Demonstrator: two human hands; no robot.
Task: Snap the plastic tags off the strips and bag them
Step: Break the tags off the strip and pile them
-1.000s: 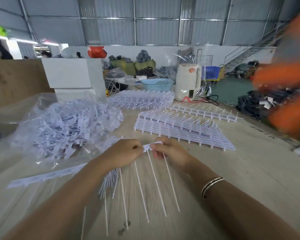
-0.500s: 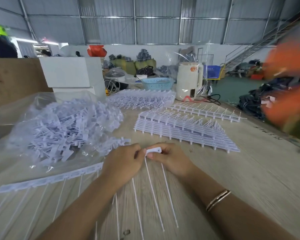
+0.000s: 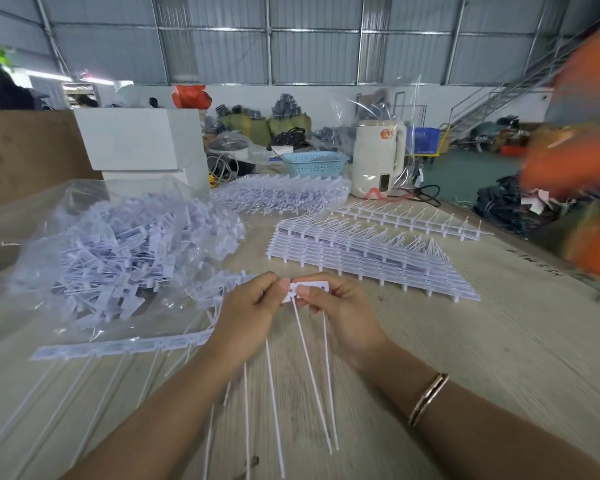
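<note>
Two hands [image 3: 300, 306] on one tag [image 3: 309, 289], its near end hidden.

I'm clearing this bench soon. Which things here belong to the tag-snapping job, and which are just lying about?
Belongs to the job:
left hand and right hand, pinching the tag strip
clear bag of loose tags
stacked strips

Just lying about:
kettle
blue basket
white box

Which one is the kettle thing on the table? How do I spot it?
Look to the far edge of the wooden table, behind the stacks of white strips. The kettle stands right of the blue basket: tall, cream-coloured, the only upright jug there.
</note>
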